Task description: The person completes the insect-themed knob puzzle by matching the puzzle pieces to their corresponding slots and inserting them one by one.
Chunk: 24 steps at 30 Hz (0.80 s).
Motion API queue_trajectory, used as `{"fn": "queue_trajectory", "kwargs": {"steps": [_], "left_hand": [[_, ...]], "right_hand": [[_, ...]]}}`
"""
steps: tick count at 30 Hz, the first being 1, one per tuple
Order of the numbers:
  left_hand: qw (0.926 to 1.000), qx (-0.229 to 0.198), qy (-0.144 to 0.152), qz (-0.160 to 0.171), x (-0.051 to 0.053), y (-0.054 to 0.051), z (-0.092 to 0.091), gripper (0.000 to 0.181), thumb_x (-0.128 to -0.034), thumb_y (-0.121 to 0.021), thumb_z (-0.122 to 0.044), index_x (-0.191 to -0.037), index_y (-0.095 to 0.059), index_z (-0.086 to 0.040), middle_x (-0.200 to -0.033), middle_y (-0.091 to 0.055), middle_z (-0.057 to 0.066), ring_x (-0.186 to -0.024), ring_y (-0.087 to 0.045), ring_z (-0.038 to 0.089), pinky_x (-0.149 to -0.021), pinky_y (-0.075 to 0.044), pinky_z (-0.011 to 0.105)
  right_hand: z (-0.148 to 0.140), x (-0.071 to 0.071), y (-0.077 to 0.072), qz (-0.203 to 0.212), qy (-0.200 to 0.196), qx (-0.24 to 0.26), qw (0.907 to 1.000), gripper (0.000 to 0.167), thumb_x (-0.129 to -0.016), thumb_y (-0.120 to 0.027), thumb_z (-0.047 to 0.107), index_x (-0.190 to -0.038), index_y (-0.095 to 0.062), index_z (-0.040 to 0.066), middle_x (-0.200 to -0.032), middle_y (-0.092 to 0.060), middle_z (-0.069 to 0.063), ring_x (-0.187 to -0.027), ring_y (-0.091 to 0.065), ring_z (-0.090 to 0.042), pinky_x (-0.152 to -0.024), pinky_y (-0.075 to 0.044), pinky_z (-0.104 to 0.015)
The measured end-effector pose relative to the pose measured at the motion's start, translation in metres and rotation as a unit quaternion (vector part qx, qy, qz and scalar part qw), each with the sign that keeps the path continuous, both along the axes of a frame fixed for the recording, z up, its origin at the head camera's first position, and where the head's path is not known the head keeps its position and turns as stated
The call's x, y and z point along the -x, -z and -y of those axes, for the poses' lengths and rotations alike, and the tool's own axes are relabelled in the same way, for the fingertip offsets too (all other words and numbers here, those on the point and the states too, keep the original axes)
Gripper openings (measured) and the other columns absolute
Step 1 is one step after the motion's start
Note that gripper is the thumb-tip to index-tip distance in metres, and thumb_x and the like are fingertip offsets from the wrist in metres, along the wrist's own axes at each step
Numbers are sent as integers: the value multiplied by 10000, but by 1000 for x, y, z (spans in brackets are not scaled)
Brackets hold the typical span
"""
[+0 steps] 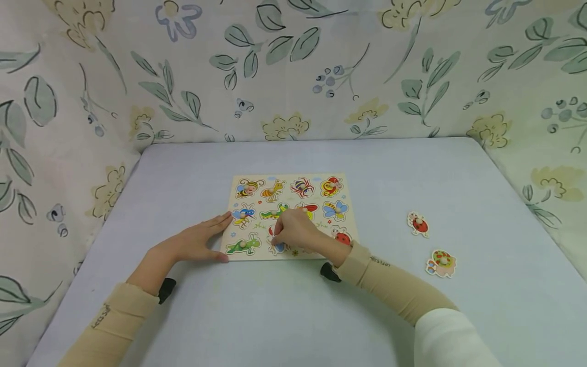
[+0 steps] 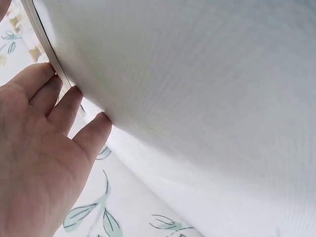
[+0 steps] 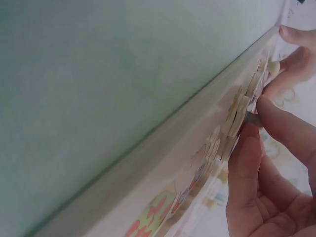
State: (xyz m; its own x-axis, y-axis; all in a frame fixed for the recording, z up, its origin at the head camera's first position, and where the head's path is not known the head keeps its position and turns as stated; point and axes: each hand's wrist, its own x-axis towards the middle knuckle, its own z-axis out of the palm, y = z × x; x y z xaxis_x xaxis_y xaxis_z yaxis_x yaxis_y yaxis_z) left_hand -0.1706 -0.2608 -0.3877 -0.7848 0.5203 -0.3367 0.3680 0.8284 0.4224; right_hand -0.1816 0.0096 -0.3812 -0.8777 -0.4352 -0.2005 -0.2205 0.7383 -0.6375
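A wooden peg puzzle board (image 1: 263, 258) with colourful insect pieces lies flat on the table. My right hand (image 1: 298, 230) is over its lower middle, thumb and finger pinching the small knob (image 3: 252, 118) of a blue-winged insect puzzle piece (image 1: 277, 248). That piece lies at its place in the bottom row, partly hidden by my fingers; whether it sits fully down I cannot tell. My left hand (image 1: 194, 241) rests at the board's left edge, fingers extended, fingertips touching the side. A green grasshopper piece (image 1: 244, 244) is between that hand and the pinched piece.
Two loose pieces lie to the right of the board: a red ladybug (image 1: 418, 224) and a spotted yellow-green and pink insect (image 1: 442, 263). A pale cloth covers the table (image 1: 192, 168). Floral fabric (image 1: 293, 66) stands behind and at both sides.
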Motion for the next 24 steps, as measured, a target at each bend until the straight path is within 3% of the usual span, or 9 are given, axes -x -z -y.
{"fn": "queue_trajectory", "kwargs": {"steps": [13,19,24], "left_hand": [[10000,-30,-7,-91,0,1,0,1054,-787,-729,-554,-1537,-211,-24,-1594,-176,177,-1438,-186,409,-1116,-222,606],[10000,19,-44,38,1,-2,0,1055,-793,-723,-560,-1545,-192,-44,-1604,-153,164,-1441,-169,412,-1119,-206,611],[9999,38,-48,101,0,-4,-3,1051,-796,-727,-548,-1546,-191,-43,-1606,-149,161,-1441,-167,415,-1117,-203,616]], "right_hand": [[-1,1,2,27,-49,-36,10000,221,-773,-836,163,-654,-656,116,-675,-597,40,-684,-497,-129,-647,-384,-250],[-5,1,-1,234,-170,160,9995,158,-801,-808,130,-712,-684,89,-676,-605,28,-674,-496,-121,-599,-388,-214],[-11,0,-4,259,-111,272,9992,107,-805,-802,132,-787,-715,72,-754,-629,22,-723,-528,-134,-638,-439,-224]]}}
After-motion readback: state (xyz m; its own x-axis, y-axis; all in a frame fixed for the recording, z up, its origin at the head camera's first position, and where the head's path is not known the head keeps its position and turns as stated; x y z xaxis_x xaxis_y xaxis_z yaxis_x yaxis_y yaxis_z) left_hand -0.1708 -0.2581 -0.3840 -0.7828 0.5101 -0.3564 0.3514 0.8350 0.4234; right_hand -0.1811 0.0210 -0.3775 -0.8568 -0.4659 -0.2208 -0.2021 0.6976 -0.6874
